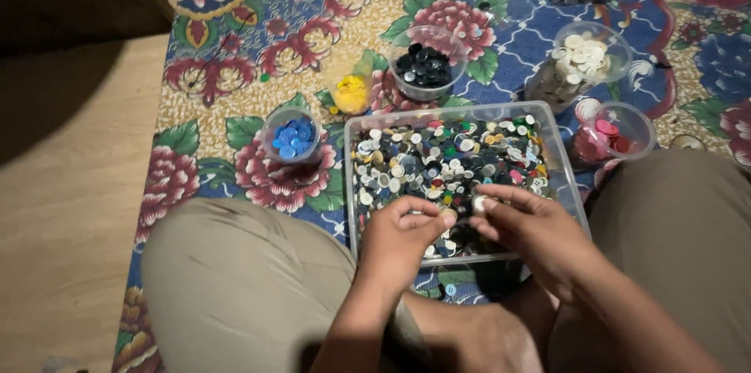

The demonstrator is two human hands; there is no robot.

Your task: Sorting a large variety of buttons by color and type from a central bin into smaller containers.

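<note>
Head view: left hand (407, 236) curled loosely, hold unclear; right hand (526, 226) pinching white button (479, 203) over clear tray (565, 177) of mixed buttons. Possibly dropped back among the rest if pinch slips; cup of blue buttons (290, 137) nearby.

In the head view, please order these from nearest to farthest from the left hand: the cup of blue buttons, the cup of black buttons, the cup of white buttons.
From the left hand:
1. Blue cup, up and to its left, beside the tray's left wall.
2. Black cup, straight ahead, beyond the tray's far edge.
3. White cup, far to the upper right, past the tray's right corner.
</note>
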